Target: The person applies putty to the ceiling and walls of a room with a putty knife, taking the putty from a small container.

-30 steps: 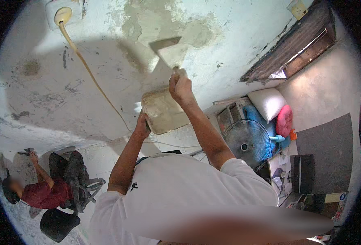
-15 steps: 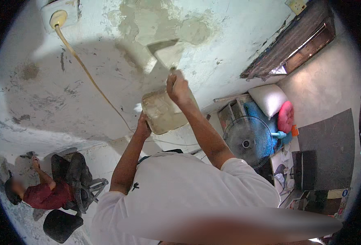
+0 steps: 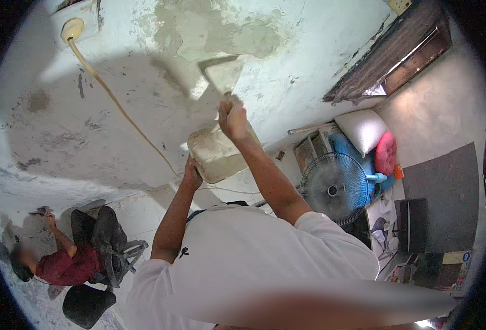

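Note:
My right hand (image 3: 233,120) grips a wide-bladed putty knife (image 3: 224,73) by its handle, the blade up at the wall just below a patch of greenish-grey filler (image 3: 215,34). Whether the blade touches the wall is hard to tell. Lower down, my left hand (image 3: 193,175) holds a pale rectangular tub (image 3: 212,160) by its left side. The tub has a light, smeared coating, and my right forearm crosses in front of part of it.
A yellowish cord (image 3: 114,96) runs down from a wall socket (image 3: 89,16). Lower left, a person in maroon (image 3: 64,264) works seated at the wall. Right: a standing fan (image 3: 333,190), white pillow (image 3: 360,129), red cushion (image 3: 385,153) and recessed window (image 3: 388,69).
The view has shifted slightly, with the socket now lower and further left in the picture. My right hand and knife appear a little further left; both hands keep their holds.

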The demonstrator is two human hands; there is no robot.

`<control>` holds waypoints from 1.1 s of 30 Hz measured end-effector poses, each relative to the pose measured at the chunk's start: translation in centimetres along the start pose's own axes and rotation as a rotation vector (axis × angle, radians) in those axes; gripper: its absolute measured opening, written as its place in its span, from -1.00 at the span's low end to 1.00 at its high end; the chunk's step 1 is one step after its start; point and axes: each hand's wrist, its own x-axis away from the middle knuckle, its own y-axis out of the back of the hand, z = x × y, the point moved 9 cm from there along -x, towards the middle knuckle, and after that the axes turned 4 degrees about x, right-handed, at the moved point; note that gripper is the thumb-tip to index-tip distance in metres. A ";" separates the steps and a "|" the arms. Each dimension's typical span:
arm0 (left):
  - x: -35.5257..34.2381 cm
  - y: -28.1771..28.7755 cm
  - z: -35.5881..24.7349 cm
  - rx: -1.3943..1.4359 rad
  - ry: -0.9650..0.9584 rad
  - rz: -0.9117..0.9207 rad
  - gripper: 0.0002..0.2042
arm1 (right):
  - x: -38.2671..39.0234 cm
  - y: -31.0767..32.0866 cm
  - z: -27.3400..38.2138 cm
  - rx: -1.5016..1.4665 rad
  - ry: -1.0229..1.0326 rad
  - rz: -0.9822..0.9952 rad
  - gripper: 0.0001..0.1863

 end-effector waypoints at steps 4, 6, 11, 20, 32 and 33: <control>0.1 -1.2 0.1 -0.123 0.082 -0.138 -0.07 | -2.8 1.9 0.0 -0.115 -0.020 -0.161 -0.73; -0.2 -2.4 0.0 -0.157 0.081 -0.088 -0.08 | -2.3 -0.7 -0.7 0.045 0.070 -0.139 -0.76; 0.0 -1.0 -0.4 -0.066 -0.022 -0.013 -0.46 | 0.7 3.1 5.5 -0.150 0.283 -0.351 -0.77; -0.3 -0.9 0.1 -0.022 0.055 -0.110 -0.23 | -3.6 -0.8 6.5 -0.161 0.100 -0.206 -0.65; 0.1 -3.1 -0.9 -0.031 0.049 -0.075 -0.33 | -4.4 2.6 6.7 -0.155 0.075 -0.353 -0.76; -0.1 -3.6 -1.0 -0.051 0.057 -0.099 -0.32 | -3.4 0.1 5.6 -0.166 0.066 -0.270 -0.73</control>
